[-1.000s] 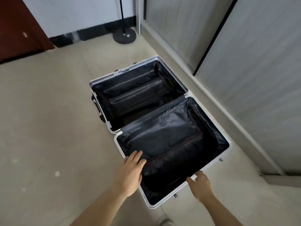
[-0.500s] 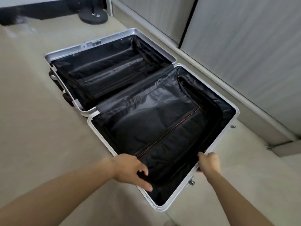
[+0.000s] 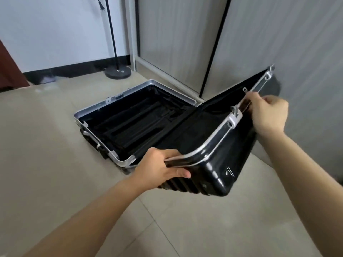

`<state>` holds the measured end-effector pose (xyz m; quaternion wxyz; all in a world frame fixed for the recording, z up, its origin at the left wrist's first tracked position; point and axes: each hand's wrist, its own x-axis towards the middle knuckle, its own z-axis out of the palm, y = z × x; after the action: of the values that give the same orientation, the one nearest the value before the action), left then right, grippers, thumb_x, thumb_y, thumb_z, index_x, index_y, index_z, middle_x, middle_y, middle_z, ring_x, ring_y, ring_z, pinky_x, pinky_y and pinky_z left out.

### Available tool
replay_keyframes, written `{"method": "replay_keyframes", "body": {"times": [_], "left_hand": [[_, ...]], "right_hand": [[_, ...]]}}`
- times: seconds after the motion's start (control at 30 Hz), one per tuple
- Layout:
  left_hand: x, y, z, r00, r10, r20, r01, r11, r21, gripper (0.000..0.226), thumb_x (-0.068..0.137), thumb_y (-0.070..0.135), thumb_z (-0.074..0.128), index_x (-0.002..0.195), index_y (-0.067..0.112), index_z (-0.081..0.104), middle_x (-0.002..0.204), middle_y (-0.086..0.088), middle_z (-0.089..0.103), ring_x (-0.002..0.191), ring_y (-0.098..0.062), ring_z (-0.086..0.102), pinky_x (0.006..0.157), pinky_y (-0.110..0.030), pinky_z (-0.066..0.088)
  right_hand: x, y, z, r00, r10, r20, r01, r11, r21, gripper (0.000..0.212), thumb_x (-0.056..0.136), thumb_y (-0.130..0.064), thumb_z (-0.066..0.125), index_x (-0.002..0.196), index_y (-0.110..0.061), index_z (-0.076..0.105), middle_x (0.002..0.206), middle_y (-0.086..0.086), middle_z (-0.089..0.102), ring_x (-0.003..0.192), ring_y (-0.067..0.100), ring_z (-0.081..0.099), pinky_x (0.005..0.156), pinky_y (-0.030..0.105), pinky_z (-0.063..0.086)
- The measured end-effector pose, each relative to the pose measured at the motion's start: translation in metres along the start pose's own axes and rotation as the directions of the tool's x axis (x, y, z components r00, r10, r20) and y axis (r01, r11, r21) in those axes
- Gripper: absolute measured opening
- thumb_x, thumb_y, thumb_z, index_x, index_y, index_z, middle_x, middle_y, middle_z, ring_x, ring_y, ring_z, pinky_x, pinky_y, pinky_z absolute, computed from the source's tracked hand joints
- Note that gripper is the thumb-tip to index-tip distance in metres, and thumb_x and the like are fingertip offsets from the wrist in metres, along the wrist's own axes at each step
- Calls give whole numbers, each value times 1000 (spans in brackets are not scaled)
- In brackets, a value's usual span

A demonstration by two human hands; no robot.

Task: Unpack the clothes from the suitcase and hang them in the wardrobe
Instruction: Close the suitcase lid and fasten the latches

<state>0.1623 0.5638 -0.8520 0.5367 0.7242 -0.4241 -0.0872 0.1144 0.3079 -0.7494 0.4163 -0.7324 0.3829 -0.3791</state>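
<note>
Hands curled on tilted lid (image 3: 213, 173) rim: left hand (image 3: 163, 167) at near corner, right hand (image 3: 267, 115) farther along by latch (image 3: 235, 117). Open suitcase (image 3: 133, 89) on floor (image 3: 46, 145) ahead, no clothes visible, hinge on far side, wardrobe (image 3: 185, 43) just right.

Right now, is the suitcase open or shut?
Half open. The suitcase has its far half flat on the floor, while the left hand and right hand grip the near half's rim, tilted up.

Black hard-shell suitcase (image 3: 185, 130), silver frame, black lining, open. 1 half flat on floor, far left; other half tilted up off floor, near right. Grey wardrobe (image 3: 278, 43) doors shut, right.
</note>
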Motion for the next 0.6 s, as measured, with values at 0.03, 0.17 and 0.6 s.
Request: {"method": "replay_keyframes", "body": {"times": [0.03, 0.17, 0.6], "left_hand": [[3, 2, -7, 995, 24, -96, -27, 999, -31, 40, 58, 74, 64, 69, 36, 67, 54, 21, 57, 52, 5, 51, 53, -7, 34], [15, 12, -40, 895, 39, -444, -78, 995, -68, 38, 71, 74, 58, 79, 37, 60, 69, 29, 65, 68, 13, 60, 61, -2, 41], [56, -32, -116, 470, -389, -792, 139, 919, -369, 56, 91, 56, 49, 65, 8, 42, 65, -6, 37, 62, -17, 36, 61, -30, 31]], "right_hand": [[-3, -13, 9, 999, -34, 11, 33, 995, 95, 23, 76, -36, 63, 63, -17, 61, 54, -5, 53, 53, 12, 47, 58, 27, 42], [-13, -65, 47, 966, -240, 95, 217, 954, 205, 29, 80, -28, 59, 68, -2, 64, 55, -6, 47, 57, 6, 39, 59, 26, 36], [-106, -41, 132, 559, -693, 455, 662, 704, 258, 68, 97, -55, 34, 155, -33, 5, 163, -11, -7, 149, 4, -5, 120, 31, 5]]}}
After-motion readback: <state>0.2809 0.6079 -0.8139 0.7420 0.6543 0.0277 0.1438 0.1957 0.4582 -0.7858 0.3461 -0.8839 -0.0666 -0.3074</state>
